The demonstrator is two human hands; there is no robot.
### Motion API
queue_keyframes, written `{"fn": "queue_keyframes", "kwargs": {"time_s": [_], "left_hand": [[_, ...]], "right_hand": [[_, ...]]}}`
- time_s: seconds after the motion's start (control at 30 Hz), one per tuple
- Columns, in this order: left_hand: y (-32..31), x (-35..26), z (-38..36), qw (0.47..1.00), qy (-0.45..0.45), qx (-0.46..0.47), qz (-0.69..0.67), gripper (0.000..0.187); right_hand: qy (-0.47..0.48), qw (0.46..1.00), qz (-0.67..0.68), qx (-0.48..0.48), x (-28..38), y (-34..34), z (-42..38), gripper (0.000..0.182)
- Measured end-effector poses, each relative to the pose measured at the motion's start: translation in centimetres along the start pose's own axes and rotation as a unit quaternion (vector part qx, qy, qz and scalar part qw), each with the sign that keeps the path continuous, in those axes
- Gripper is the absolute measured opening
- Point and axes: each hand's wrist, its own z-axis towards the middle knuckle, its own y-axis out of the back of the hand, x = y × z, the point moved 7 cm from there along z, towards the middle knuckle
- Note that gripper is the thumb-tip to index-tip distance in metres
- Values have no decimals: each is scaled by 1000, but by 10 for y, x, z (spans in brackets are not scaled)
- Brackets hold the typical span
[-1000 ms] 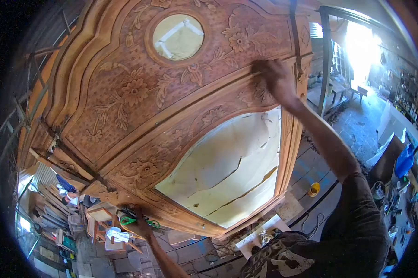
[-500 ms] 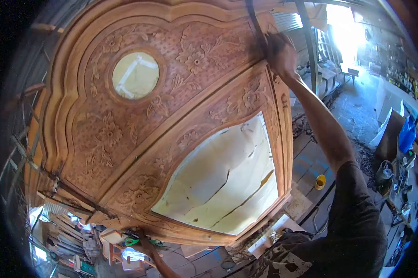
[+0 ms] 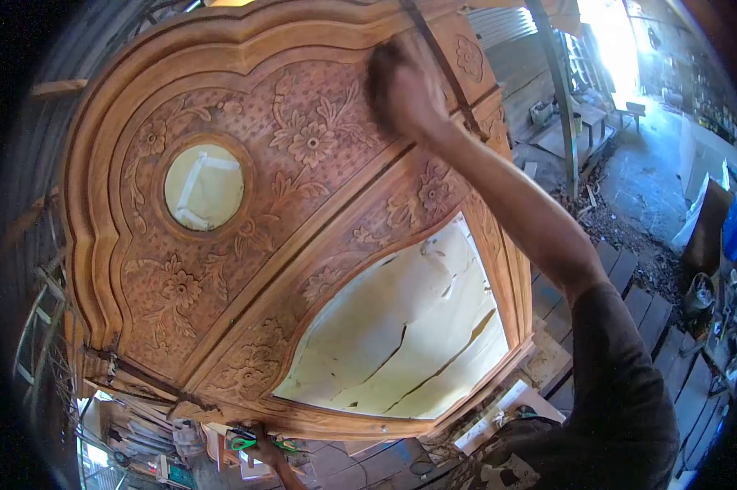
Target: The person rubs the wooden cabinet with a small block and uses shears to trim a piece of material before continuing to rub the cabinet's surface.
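Observation:
A large carved wooden piece (image 3: 213,322) fills much of the view, with floral reliefs, a round opening (image 3: 203,188) and a larger curved opening backed by pale, marked sheet (image 3: 393,327). My right hand (image 3: 405,90) is closed over the upper carved panel, blurred by motion. Something dark in it or against it cannot be made out. My left hand (image 3: 264,449) is at the lower edge of the wood, beside a green and black object (image 3: 242,441); its fingers are mostly hidden.
A wooden post (image 3: 566,106) stands at the upper right, before a bench and a bright doorway. Floor planks (image 3: 630,310) lie below. A blue bag (image 3: 734,224) and a metal bucket (image 3: 699,294) are at the far right. Stacked wood (image 3: 144,433) lies at the lower left.
My right hand has moved left from the upper right frame joint onto the carved panel. The view has shifted slightly, and my left hand remains by the lower edge.

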Motion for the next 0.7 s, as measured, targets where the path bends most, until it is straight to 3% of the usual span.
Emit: {"fn": "queue_keyframes", "kwargs": {"time_s": [0.03,0.07,0.1,0.13,0.17,0.23,0.3,0.33,0.37,0.4,0.43,0.47,0.5,0.57,0.7], "left_hand": [[-15,-19,-9,999,13,16,-44,58],[-9,-29,-11,997,34,-16,64,63],[-7,-32,-11,997,30,-15,67,63],[-11,-32,-12,1000,15,-5,9,65],[-15,-31,-13,999,1,5,-49,67],[-24,-24,-12,998,26,28,-40,69],[-28,-50,-23,999,5,15,-46,68],[-23,-40,-20,999,51,11,-13,52],[-17,-31,-18,999,46,11,-14,52],[-10,-23,-12,1000,1,-1,-12,52],[-11,-24,-8,999,-44,-13,-12,53],[-9,-17,-6,1000,-22,-6,-22,54],[-12,-19,-8,999,-21,-7,-23,54],[-12,-25,-10,1000,4,0,-10,55],[2,0,1,1000,-6,-11,0,71]], "right_hand": [[-2,1000,2,-4,-6,1,1,20],[73,994,-14,-84,-4,13,-6,18],[148,975,-33,-163,-3,25,-14,17],[71,986,0,-151,-29,31,-10,17],[73,985,1,-153,-31,28,-6,17],[-12,991,-85,-107,-21,32,7,19],[-92,989,64,-98,1,4,-5,21],[40,985,131,-102,29,24,-15,22],[169,961,193,-102,55,45,-30,24],[165,961,193,-106,48,49,-33,24],[87,980,143,-104,26,49,-32,28],[10,991,92,-99,4,50,-34,32],[11,991,92,-100,-13,52,-25,32],[-81,986,18,-146,-52,55,-5,38],[4,979,62,-193,-43,42,-39,36]]}}
